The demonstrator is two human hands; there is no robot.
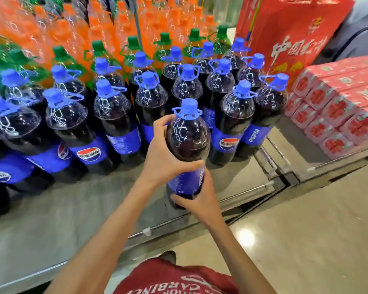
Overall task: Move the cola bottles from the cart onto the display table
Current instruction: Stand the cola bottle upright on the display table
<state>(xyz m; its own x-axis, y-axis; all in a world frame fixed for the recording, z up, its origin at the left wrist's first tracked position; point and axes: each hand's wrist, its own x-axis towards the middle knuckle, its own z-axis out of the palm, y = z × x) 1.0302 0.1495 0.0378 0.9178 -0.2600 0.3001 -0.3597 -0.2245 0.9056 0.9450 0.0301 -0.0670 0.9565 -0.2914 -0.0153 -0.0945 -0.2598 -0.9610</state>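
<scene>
Steel worktop (62, 219) below — left hand (166, 160) grasps the cola bottle (189, 136) at its shoulder, right hand (198, 200) clasps the lower label. Full, likely heavy and slick — support it underneath.

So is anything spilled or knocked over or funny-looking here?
Nothing is spilled or knocked over. The cola bottles stand upright on the display table. One bottle is gripped by the left hand and right hand. Only untidy bit: labels face different ways.
</scene>
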